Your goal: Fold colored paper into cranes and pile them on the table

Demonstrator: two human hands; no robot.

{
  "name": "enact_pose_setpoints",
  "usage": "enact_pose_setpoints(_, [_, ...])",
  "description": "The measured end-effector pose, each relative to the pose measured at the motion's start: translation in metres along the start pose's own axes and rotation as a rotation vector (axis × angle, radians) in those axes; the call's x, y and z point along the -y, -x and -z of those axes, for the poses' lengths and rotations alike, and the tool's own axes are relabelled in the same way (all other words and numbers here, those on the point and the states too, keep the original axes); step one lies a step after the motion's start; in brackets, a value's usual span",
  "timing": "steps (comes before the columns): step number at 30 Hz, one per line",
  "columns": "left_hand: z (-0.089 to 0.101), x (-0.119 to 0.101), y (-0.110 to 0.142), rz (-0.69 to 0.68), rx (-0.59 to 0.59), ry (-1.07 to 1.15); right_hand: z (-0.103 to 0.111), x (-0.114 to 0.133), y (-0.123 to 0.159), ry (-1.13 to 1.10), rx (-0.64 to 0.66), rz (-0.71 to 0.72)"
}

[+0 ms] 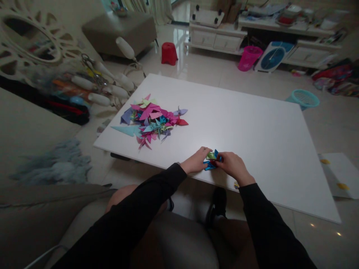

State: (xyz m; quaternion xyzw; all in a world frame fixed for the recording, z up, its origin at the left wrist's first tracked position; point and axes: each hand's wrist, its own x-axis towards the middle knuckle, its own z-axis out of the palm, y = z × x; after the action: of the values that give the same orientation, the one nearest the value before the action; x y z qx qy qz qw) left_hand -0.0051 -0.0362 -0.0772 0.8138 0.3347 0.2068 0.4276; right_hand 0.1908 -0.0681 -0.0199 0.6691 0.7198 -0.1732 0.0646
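Observation:
Near the front edge of the white table [252,142], my two hands meet around a small folded paper piece [211,156] in green, blue and dark red. My left hand [196,161] grips its left side between thumb and fingers. From the right, the fingertips of my right hand [233,164] pinch it. Fingers cover part of the paper, so its exact shape cannot be made out. To the left on the table lies a heap of origami paper cranes [153,116] and folded pieces in pink, purple, teal and green.
A small sticker-like patch [236,185] shows at the table's front edge, beside my right wrist. Beyond the table stand a red stool [168,53], a pink bin [249,58] and a teal basket [304,98]. A lamp with white shades [112,89] is close to the left edge.

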Motion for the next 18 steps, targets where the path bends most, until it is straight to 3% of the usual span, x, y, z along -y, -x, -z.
enact_pose_setpoints(7, [0.014,0.002,-0.002,0.030,-0.100,-0.044,-0.002,0.000,0.000,-0.036,-0.040,0.007])
enact_pose_setpoints(10, [0.033,0.002,-0.008,0.064,-0.214,-0.033,-0.002,0.000,0.000,-0.082,-0.059,0.010])
enact_pose_setpoints(13, [0.075,0.007,-0.011,0.154,-0.478,0.064,0.000,-0.002,0.001,-0.112,-0.072,0.014])
enact_pose_setpoints(18, [0.176,0.047,0.014,0.395,-1.090,0.156,0.006,-0.008,0.003,-0.130,-0.095,0.025])
